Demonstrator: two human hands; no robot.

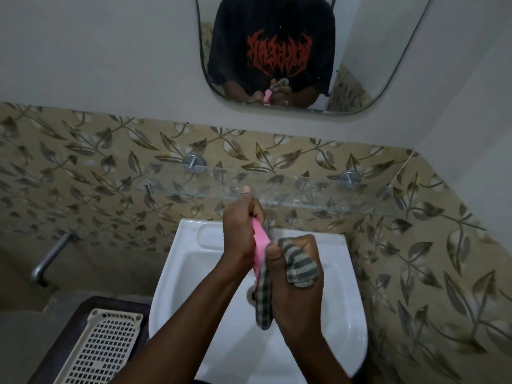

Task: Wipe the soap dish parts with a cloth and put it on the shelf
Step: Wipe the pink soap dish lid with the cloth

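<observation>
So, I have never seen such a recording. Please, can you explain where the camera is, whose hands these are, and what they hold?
There is no machine here. The one picture comes from a camera worn on a person's head, looking down over a white sink. Both hands are that person's own. The left hand holds a pink soap dish part. The right hand has a striped cloth in its grip and presses it against the pink part. Behind them a glass shelf is fixed to the tiled wall, below a mirror. A cream perforated basket sits at the lower left.
</observation>
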